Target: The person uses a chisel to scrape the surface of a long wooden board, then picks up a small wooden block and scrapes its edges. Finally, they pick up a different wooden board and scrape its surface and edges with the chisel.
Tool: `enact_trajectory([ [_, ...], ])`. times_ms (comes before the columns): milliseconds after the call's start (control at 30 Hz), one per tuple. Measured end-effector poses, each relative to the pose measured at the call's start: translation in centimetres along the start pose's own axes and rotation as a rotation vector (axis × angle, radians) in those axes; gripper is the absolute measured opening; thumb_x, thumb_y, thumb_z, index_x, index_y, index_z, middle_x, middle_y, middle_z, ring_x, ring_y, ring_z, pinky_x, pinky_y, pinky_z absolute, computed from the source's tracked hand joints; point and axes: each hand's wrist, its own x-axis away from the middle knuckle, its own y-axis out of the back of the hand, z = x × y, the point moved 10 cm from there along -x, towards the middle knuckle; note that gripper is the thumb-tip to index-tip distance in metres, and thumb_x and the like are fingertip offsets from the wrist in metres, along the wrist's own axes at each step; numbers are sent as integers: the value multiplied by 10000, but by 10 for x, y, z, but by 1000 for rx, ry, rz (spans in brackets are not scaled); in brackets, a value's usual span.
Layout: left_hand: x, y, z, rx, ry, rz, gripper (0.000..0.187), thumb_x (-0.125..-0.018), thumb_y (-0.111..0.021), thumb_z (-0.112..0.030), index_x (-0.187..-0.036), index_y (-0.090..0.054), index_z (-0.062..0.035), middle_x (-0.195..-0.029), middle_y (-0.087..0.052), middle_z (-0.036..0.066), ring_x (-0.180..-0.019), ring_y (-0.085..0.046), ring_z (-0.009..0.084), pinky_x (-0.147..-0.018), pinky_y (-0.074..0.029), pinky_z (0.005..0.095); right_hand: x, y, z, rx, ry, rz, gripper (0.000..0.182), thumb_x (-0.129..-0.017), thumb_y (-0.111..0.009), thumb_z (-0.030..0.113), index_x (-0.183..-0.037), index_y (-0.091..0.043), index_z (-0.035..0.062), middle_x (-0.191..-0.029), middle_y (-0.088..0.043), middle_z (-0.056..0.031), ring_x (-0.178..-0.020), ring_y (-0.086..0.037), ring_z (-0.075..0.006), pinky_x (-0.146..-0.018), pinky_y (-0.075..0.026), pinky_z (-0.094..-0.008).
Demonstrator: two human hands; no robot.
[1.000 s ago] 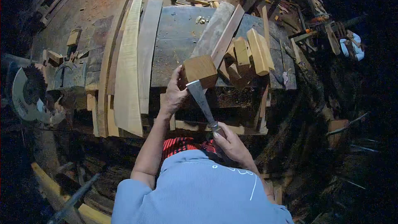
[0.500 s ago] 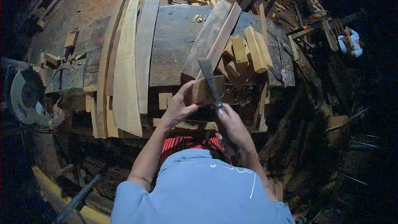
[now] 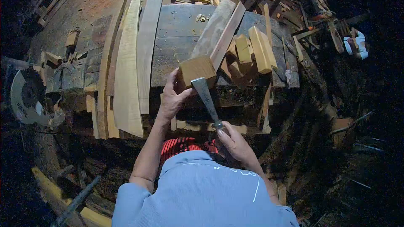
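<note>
My left hand grips a squared wood block by its left side and lower edge, with the block tilted so a broad brown face shows. My right hand is closed round the handle of a chisel. Its long metal blade widens towards the tip and points up and left. The tip overlaps the block's near edge; whether it touches cannot be made out. Beyond the block lie a pale plank and a narrower pinkish board on the workbench.
Long boards lie along the bench's left part, overhanging its near edge. Several cut blocks are piled at the right. A circular saw blade stands at far left. Another person is at far right.
The wood block has risen and turned, now showing a broad face. My left hand has shifted slightly left. The chisel has moved lower and slightly left, its tip now over the block's near edge.
</note>
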Motion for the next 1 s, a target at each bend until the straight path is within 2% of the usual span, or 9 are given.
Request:
enact_trajectory([
  [67, 6, -4, -6, -202, 3, 37, 658, -687, -642, -37, -1250, -302, -26, -1178, -429, 91, -1082, -424, 165, -937, -330, 305, -2, 3, 5, 71, 31, -14, 340, -869, -439, 287, -1088, -411, 28, -795, -503, -49, -716, -489, -120, -654, -415, -261],
  [133, 14, -12, 2, -116, 30, 116, 659, -687, -643, -37, -1250, -302, -29, -1178, -428, 91, -1087, -420, 166, -938, -329, 306, -4, 4, 18, -128, 30, -13, 328, -882, -412, 314, -1068, -379, 47, -637, -418, -13, -504, -414, -77, -427, -359, -206],
  [233, 27, -33, -3, -37, -6, 277, 662, -692, -654, -51, -1250, -299, -35, -1178, -427, 93, -1096, -412, 171, -946, -322, 302, -9, 14, 27, -365, -64, -67, 347, -879, -410, 334, -1071, -380, 47, -628, -425, -25, -477, -408, -80, -412, -361, -203],
  [467, 14, 0, 2, -69, 76, -44, 666, -690, -670, -78, -1249, -310, -41, -1163, -440, 102, -1058, -444, 178, -892, -373, 290, 4, 11, 17, -271, -31, -24, 286, -885, -403, 307, -1004, -395, 48, -620, -446, -20, -454, -435, -82, -413, -376, -221],
  [700, 11, -1, -3, -91, 32, -21, 655, -692, -665, -76, -1246, -316, -42, -1164, -440, 93, -1066, -439, 170, -910, -359, 295, 7, 4, 2, -208, -72, -2, 297, -881, -409, 329, -1014, -393, 63, -642, -470, -30, -464, -450, -91, -414, -374, -229],
  [800, 16, -7, -13, -193, -79, 49, 655, -688, -662, -53, -1245, -318, -45, -1181, -426, 87, -1097, -411, 164, -930, -338, 295, 8, 8, 11, -239, -91, -20, 296, -882, -406, 332, -1008, -392, 65, -635, -464, -28, -453, -439, -95, -411, -372, -230],
  [900, 28, -23, -10, 122, 5, 207, 664, -677, -659, -20, -1246, -317, -43, -1193, -410, 82, -1123, -384, 159, -944, -321, 296, 2, 17, 11, -329, -117, -54, 321, -883, -397, 347, -1019, -389, 56, -626, -456, -30, -431, -417, -95, -408, -368, -228],
  [967, 42, -50, -6, 19, 166, 411, 663, -683, -643, 4, -1252, -306, -45, -1193, -403, 84, -1130, -374, 162, -952, -312, 298, -6, 27, 21, -387, -30, -70, 351, -880, -405, 348, -1068, -386, 53, -608, -431, -27, -460, -415, -87, -402, -357, -204],
  [1000, 42, -51, -16, -227, 29, 395, 657, -693, -641, -20, -1254, -300, -44, -1186, -404, 89, -1124, -379, 171, -949, -313, 300, -6, 30, 19, -393, -37, -100, 358, -882, -400, 347, -1079, -390, 48, -603, -428, -27, -470, -408, -85, -403, -357, -204],
])
